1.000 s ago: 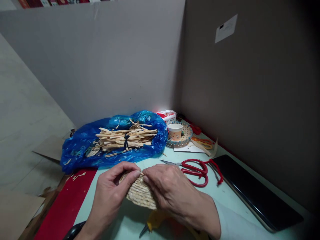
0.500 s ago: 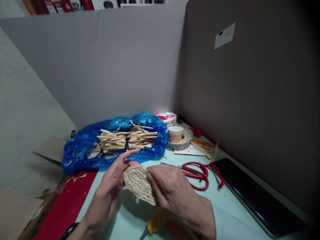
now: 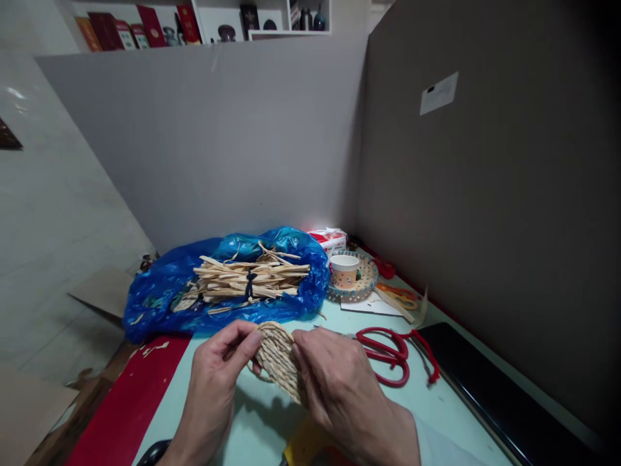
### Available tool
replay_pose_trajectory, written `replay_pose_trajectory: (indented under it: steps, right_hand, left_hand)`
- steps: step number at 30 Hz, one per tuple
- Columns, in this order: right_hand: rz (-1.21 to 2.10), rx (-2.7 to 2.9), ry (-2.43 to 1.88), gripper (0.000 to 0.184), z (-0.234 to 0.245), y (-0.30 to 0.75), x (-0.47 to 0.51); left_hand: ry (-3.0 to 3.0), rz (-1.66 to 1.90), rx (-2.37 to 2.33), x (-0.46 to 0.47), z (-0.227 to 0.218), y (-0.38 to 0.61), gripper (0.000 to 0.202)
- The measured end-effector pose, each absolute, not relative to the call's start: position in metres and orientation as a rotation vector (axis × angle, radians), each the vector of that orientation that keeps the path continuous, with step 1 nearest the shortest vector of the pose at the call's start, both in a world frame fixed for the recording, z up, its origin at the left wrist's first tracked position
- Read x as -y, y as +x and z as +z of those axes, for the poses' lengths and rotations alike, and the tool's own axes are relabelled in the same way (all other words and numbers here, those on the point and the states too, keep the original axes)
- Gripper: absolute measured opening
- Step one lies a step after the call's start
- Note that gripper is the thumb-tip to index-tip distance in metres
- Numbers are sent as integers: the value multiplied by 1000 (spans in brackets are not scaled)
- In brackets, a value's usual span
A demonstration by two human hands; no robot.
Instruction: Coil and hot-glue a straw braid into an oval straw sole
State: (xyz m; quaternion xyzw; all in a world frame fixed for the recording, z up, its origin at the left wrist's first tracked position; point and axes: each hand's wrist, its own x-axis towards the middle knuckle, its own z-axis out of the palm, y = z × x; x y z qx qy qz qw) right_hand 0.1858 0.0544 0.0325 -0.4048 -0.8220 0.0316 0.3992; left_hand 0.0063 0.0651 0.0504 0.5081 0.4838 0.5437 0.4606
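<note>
Both my hands hold a small round woven straw mat (image 3: 276,356) tilted above the pale green table (image 3: 436,414). My left hand (image 3: 218,369) pinches the mat's left rim with thumb and fingers closed. My right hand (image 3: 334,382) grips the mat's right side, its fingers curled over the weave. Behind the mat lies a tied bundle of straw strips (image 3: 247,279) on a blue plastic bag (image 3: 160,298).
Red-handled scissors (image 3: 388,353) lie right of my hands. A paper cup (image 3: 345,270) stands in a woven tray (image 3: 367,285). A black flat device (image 3: 499,395) lies at the right. Grey partition walls close off the back and right. A red sheet (image 3: 130,401) covers the table's left part.
The mat has been turned in my hands, and my left fingers have closed again on its rim. The view has tilted upward, showing shelves above the partition.
</note>
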Motion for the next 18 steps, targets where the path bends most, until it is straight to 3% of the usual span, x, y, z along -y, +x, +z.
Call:
replay_pose_trajectory:
  steps: [9, 14, 18]
  right_hand:
    - [6, 2079, -1072, 28, 26, 184, -59]
    - [-2, 2123, -1038, 27, 26, 182, -55]
    - [25, 2139, -1040, 26, 25, 182, -52]
  left_hand:
    - [1232, 1242, -1198, -68, 53, 15, 39]
    - [1395, 1224, -1269, -66, 57, 15, 24]
    - [1457, 1255, -1283, -61, 54, 15, 27]
